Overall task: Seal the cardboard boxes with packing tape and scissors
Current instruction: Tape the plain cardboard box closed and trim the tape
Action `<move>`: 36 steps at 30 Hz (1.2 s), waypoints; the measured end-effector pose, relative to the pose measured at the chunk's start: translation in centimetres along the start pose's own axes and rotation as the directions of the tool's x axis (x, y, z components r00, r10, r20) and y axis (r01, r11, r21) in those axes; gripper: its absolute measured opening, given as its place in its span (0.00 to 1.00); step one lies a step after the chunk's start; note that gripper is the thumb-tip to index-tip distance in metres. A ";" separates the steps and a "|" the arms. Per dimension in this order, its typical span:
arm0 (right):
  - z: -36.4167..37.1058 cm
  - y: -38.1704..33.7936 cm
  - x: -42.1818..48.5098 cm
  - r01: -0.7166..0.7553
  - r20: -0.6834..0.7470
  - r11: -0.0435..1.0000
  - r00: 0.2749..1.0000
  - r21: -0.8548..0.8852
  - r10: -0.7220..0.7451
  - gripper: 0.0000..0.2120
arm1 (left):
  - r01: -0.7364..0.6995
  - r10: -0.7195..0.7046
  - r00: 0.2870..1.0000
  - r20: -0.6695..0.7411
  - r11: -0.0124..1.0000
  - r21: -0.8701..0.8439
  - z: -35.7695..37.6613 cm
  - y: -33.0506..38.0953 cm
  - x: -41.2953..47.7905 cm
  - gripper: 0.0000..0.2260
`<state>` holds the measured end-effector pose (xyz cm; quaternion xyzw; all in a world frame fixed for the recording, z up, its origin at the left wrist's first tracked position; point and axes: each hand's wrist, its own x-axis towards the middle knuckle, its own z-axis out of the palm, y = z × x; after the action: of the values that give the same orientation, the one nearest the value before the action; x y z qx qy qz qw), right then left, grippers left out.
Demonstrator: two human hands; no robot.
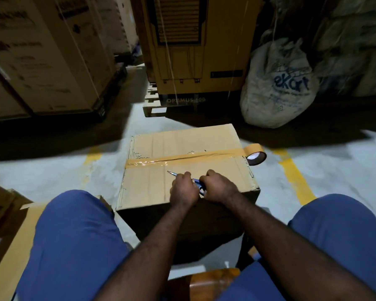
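Observation:
A cardboard box (pixel 161 187) stands on the floor between my knees. A strip of brown packing tape (pixel 182 158) runs across its top seam and still joins the tape roll (pixel 255 153), which hangs off the box's right edge. Blue-handled scissors (pixel 197 183) lie over the near half of the lid, the blade tip pointing left. My left hand (pixel 183 189) grips the scissors near the blades. My right hand (pixel 219 186) curls round the handles. Most of the scissors are hidden by both hands.
Large cartons (pixel 41 55) on a dark pallet stand at far left. A tall yellow-brown carton (pixel 195 46) on a wooden pallet is straight ahead, a white sack (pixel 278 90) beside it. More cardboard (pixel 7 235) lies by my left knee. Yellow lines (pixel 295 177) mark the grey floor.

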<state>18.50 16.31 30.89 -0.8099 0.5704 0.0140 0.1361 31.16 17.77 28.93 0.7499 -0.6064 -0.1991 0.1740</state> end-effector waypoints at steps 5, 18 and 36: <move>0.0 -0.4 -0.3 -0.037 -0.025 0.997 0.999 -0.069 0.035 0.12 | 0.102 -0.097 0.995 0.031 0.966 -0.236 0.0 0.4 -0.3 0.12; -2.4 5.0 1.2 -0.235 0.131 0.421 0.957 0.876 0.260 0.19 | 0.338 -0.150 0.941 0.303 0.436 -0.834 2.2 5.2 1.1 0.08; -5.4 21.4 2.9 -0.189 0.166 -0.031 0.757 0.981 0.632 0.10 | 0.421 -0.032 0.901 0.432 0.297 -0.857 5.9 15.9 4.8 0.15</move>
<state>-1.04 5.63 31.18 -0.2869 0.6637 -0.4579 0.5172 15.70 9.74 31.37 0.5439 -0.2845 -0.6574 0.4371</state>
